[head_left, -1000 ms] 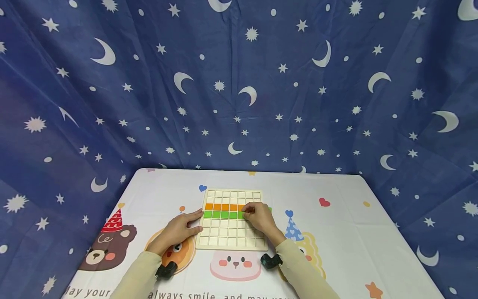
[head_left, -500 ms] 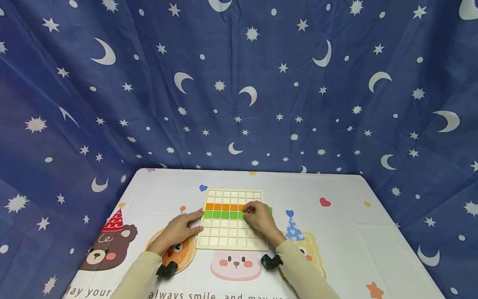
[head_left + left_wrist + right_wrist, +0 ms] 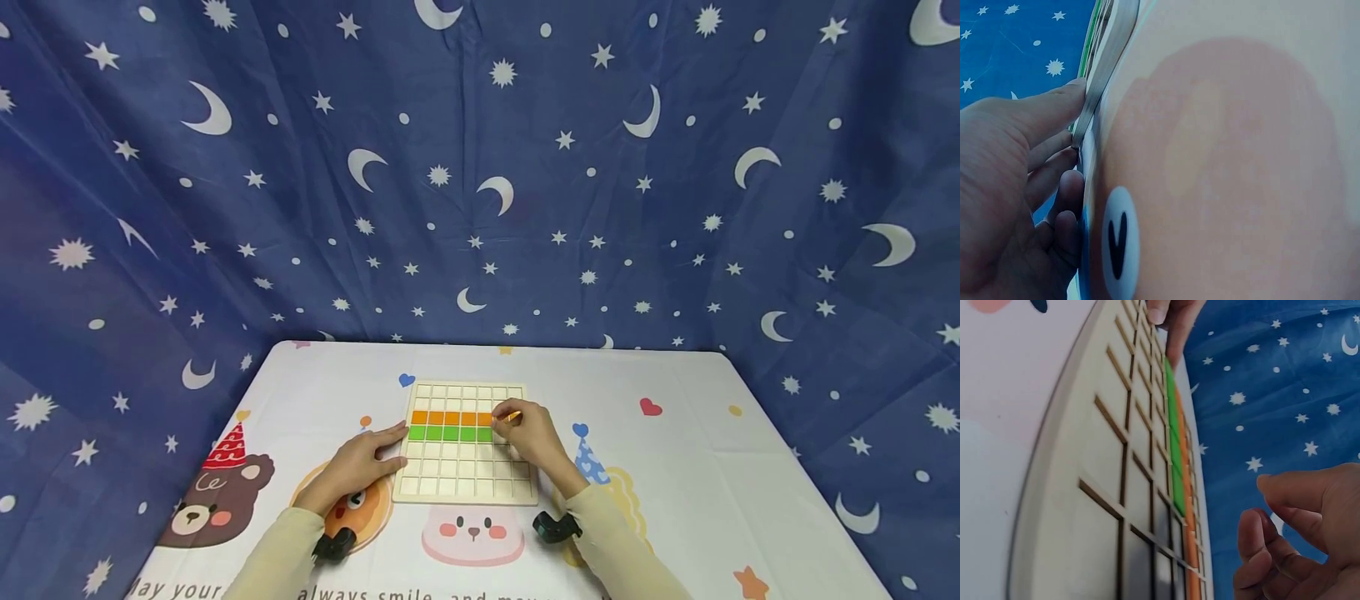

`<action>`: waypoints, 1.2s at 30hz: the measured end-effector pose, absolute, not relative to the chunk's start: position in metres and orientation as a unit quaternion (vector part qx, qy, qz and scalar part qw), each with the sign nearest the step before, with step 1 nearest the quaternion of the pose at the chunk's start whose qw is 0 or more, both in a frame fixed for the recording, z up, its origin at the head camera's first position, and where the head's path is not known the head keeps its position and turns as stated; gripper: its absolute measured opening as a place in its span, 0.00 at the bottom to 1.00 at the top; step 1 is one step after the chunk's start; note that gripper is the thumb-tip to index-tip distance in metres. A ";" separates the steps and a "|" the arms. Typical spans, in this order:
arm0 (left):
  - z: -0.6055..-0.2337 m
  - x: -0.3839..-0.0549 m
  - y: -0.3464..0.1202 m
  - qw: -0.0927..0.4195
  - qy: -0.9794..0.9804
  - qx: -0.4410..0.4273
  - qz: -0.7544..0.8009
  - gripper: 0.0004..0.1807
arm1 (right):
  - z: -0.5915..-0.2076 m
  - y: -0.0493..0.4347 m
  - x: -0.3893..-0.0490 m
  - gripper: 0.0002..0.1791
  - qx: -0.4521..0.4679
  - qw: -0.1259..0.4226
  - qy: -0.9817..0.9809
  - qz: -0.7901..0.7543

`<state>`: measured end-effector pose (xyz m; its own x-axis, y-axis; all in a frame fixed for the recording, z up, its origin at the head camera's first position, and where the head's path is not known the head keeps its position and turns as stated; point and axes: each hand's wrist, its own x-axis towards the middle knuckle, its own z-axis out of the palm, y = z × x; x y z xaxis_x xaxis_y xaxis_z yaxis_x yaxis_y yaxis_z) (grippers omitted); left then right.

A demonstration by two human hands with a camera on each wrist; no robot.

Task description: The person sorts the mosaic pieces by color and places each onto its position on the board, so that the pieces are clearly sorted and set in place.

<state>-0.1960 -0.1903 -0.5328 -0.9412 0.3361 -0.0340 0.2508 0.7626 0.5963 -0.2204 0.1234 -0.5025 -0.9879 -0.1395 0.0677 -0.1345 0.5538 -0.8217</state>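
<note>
A pale wooden grid board lies on the table, with an orange row of square tiles and a shorter green row in front of it. My left hand rests at the board's left edge, fingers spread and fingertips touching its side. Over the board's right part hovers my right hand, index finger and thumb bent towards each other. The right wrist view shows a gap between these fingers and no tile in it; the palm side is partly hidden. Orange shows between the fingers in the head view.
The white tablecloth is printed with animal faces, hearts and lettering. Behind the table hangs a dark blue curtain with moons and stars. A black wrist camera sits on the right wrist, another black camera on the left.
My right hand has shifted slightly right, uncovering the right end of the green row. A green patch seen beyond that hand earlier no longer shows. The left hand stays at the board.
</note>
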 end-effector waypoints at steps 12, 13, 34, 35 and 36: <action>-0.535 -0.196 -0.191 0.065 0.934 0.163 0.310 0.33 | -0.482 0.138 -0.212 0.06 -0.097 -0.041 0.880 -0.462; -0.535 -0.197 -0.191 0.064 0.934 0.164 0.310 0.33 | -0.482 0.140 -0.212 0.06 -0.095 -0.042 0.882 -0.461; -0.536 -0.197 -0.191 0.065 0.936 0.163 0.306 0.34 | -0.489 0.175 -0.212 0.07 -0.039 -0.042 0.897 -0.438; -0.536 -0.197 -0.191 0.065 0.936 0.164 0.306 0.34 | -0.490 0.177 -0.212 0.07 -0.036 -0.043 0.898 -0.436; -0.535 -0.197 -0.191 0.065 0.936 0.164 0.306 0.34 | -0.492 0.179 -0.213 0.07 -0.032 -0.043 0.899 -0.434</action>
<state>-0.1969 -0.1911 -0.5354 -0.9379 0.3464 -0.0204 0.2675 0.7591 0.5935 -0.2132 0.1788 -0.4924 -0.9943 -0.0214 0.1048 -0.0954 0.6208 -0.7781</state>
